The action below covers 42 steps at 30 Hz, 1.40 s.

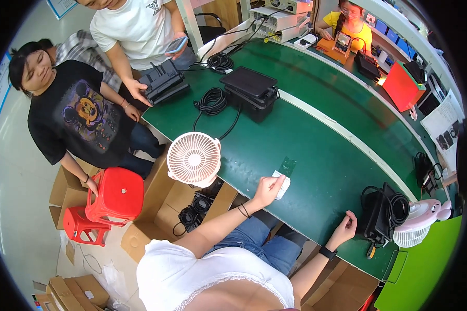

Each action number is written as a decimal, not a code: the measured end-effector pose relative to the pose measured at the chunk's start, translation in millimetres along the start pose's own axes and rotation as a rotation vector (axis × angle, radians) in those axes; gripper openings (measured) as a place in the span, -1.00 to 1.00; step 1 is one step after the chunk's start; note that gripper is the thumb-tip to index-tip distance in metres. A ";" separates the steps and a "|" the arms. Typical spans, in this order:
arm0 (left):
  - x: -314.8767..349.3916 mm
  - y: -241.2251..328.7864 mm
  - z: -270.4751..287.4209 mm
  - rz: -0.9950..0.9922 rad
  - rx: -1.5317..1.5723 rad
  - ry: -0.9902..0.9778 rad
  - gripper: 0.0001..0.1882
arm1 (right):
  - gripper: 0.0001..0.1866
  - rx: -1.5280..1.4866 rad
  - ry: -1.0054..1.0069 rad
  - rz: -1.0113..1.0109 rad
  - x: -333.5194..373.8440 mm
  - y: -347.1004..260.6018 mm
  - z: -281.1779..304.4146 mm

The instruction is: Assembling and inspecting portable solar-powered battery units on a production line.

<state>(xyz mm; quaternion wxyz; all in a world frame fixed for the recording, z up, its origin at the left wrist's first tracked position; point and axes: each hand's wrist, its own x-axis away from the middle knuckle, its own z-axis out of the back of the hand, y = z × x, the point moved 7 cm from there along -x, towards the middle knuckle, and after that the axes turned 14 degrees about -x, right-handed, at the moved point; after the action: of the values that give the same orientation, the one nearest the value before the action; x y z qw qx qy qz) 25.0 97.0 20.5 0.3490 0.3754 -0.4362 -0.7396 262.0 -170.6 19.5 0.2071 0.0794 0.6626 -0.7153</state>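
Observation:
My left hand (269, 189) is closed at the front edge of the green table, its fingers on a small white rectangular piece (282, 188). The hand hides part of this piece, so I cannot tell its exact kind. Farther right, my right hand (343, 228) lies on the table with curled fingers and nothing visible in them. Beside it stands a black boxy device (376, 215) with a coiled black cable (398, 210). A pale pink round fan (194, 158) sits left of my left hand, at the table's edge.
Another black device (250, 90) and a cable coil (211, 101) occupy the far left of the green table (316, 150). A pink-white fan (417, 220) stands at right. Two people stand at left, one holding a black device (163, 83), near red stools (120, 194) and an open carton (163, 215).

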 end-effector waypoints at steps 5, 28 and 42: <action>4.0 2.9 -4.2 -0.045 -0.023 -0.009 -0.56 | -0.88 -0.026 0.001 0.004 0.2 2.2 3.5; 21.6 4.4 -20.5 -0.063 -0.034 -0.052 -0.56 | -0.89 -0.082 0.005 0.051 -2.2 18.6 14.6; 14.7 4.3 -19.0 -0.046 -0.056 -0.080 -0.57 | -0.89 -0.043 0.008 0.054 -3.8 12.4 11.3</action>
<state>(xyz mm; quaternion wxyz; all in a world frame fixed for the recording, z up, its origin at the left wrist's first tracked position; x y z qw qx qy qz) 35.1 75.6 14.3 0.3245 0.3453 -0.4203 -0.7738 272.2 -181.4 10.9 0.2253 0.0958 0.6765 -0.6946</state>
